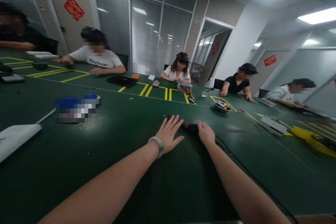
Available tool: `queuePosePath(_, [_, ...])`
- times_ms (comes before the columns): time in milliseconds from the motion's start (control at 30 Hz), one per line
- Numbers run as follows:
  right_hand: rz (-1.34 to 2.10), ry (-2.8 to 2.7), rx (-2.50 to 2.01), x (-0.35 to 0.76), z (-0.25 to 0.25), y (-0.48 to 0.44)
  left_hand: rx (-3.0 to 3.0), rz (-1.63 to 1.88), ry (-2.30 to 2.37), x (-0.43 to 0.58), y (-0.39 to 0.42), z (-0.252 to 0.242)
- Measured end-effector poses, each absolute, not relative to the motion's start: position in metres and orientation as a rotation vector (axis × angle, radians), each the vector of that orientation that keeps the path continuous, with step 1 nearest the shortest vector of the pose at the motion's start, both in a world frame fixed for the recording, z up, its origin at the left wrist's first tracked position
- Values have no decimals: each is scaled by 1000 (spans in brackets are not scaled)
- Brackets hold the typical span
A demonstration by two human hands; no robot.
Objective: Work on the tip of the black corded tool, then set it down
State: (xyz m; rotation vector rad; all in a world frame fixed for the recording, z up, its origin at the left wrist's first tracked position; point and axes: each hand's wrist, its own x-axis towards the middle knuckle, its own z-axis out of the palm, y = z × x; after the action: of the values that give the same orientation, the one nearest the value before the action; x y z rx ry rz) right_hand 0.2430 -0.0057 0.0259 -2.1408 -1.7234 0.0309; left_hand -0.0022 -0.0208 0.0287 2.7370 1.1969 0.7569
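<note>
My right hand (206, 133) is closed round the end of a dark corded tool (192, 128) with a thick black grip and a brownish, narrower front part. Its exact kind is too blurred to tell. From behind that hand a black cable (248, 168) runs toward the lower right. My left hand (169, 133), with a pale green bangle (157, 146) on the wrist, is held palm down with fingers spread. It is beside the tool's front part and partly hides it; whether the two touch I cannot tell.
The green table (126, 133) carries yellow tape lines. At left lie a white block (18, 140) and a blue-and-white packet (77, 106). Farther off are a metal bowl (222, 106), a water bottle (207, 88), a black tray (122, 80) and a yellow case (312, 140). Several people sit along the far side.
</note>
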Motion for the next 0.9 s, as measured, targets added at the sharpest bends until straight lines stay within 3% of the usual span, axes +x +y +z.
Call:
queuePosePath(133, [-75,-2031,-1747,151,17,6,2668,859,1400,-9,-15,30])
queuePosePath(300, [-12,-2229,-1515,117,16,0,2546,758,1524,-18,-6,26])
queuePosePath(500, [-172,-2213,-1623,153,20,-30,2544,689,1555,-20,-4,32])
queuePosePath(900, [136,-2378,-1587,239,27,-13,2653,473,1430,-24,2,35])
